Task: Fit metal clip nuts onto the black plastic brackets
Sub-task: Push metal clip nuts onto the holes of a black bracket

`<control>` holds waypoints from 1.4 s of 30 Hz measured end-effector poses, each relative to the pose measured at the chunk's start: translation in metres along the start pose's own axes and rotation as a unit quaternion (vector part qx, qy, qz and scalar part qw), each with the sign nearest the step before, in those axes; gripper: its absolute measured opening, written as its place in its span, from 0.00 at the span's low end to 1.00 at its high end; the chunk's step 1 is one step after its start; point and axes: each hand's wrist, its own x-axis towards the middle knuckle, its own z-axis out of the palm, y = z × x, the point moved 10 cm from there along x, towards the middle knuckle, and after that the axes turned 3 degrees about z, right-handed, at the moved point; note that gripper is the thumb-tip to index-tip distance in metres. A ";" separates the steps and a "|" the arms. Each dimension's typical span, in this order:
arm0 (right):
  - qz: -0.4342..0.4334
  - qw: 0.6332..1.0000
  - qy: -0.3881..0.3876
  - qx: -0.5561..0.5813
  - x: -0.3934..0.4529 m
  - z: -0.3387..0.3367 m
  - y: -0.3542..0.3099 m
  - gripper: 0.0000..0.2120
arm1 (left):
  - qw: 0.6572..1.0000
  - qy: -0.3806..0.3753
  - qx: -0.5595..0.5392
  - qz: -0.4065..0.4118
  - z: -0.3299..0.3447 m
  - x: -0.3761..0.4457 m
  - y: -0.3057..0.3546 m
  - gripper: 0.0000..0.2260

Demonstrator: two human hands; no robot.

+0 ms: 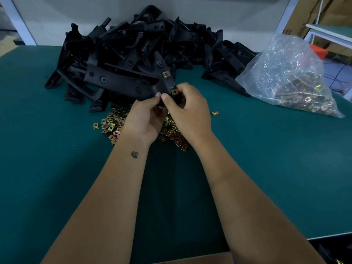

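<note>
A long black plastic bracket (122, 82) is held just above the green table, in front of the pile. My left hand (145, 121) grips its near end from below. My right hand (188, 109) pinches a brass-coloured clip nut (174, 91) sitting on that same end. A second clip nut (166, 74) is fitted on the bracket a little higher up. Loose clip nuts (112, 124) lie scattered on the table under both hands, partly hidden by them.
A large heap of black brackets (144, 40) fills the back of the green table (266, 159). A clear plastic bag of clip nuts (289, 77) lies at the right. One stray clip nut (215, 113) sits right of my hands. Cardboard boxes stand beyond the table.
</note>
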 end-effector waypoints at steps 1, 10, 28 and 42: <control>-0.004 1.000 0.009 -0.005 0.000 -0.002 -0.001 0.12 | 1.000 -0.004 0.003 0.001 0.001 0.000 -0.001 0.07; -0.015 1.000 0.003 -0.019 -0.001 -0.001 -0.008 0.14 | 1.000 -0.014 -0.001 0.004 0.003 0.003 -0.002 0.06; -0.038 0.996 0.068 -0.053 -0.004 -0.014 -0.016 0.14 | 0.998 -0.008 -0.048 -0.030 0.004 0.000 -0.011 0.09; -0.007 0.996 0.082 -0.023 0.000 -0.021 -0.005 0.15 | 0.995 0.008 -0.093 0.016 0.002 -0.005 0.005 0.07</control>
